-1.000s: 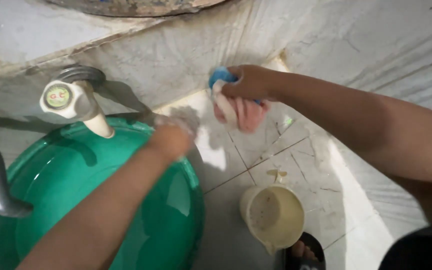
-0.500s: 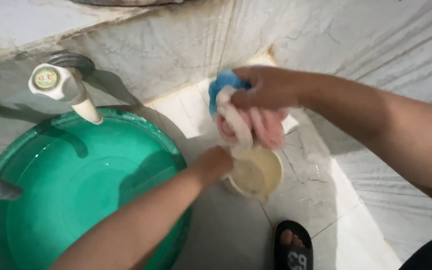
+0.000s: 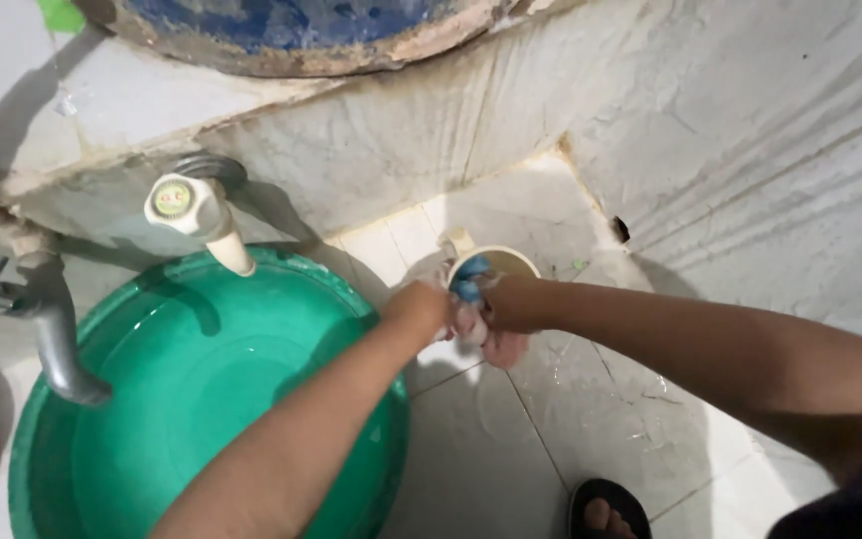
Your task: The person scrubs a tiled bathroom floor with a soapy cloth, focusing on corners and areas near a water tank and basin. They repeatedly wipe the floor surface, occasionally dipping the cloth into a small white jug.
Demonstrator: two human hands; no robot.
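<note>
Here, a wet cloth (image 3: pixel 479 317) (pink with a blue part) sits bunched between both hands, just over the floor (image 3: pixel 491 469) and touching the near rim of a cream mug (image 3: pixel 496 262). The left hand (image 3: pixel 419 307) is closed on the cloth's left side; the right hand (image 3: pixel 509 304) is clamped on its right side, fingers curled round the pink folds, which hang out a little below. The two hands press close together, almost touching, so the cloth looks squeezed or rubbed between them. By the look of it the washing is midway: the cloth is soaked and in hand, not yet laid out or hung, and I cannot tell whether it is clean.

The mug stands on the tiles just beyond the hands, its handle toward the far side. To the left is a green basin (image 3: pixel 202 399) holding clear water, close under the left forearm. A white tap (image 3: pixel 197 215) juts from the wall above the basin's far rim, and a grey tap (image 3: pixel 52 329) curves down over its left edge. A blue drum (image 3: pixel 291 25) rests on the ledge at the far side. Near the bottom edge a foot in a black sandal (image 3: pixel 606 509) shows. The basin hems in the left arm; the marbled wall (image 3: pixel 750 150) rises to the right.
</note>
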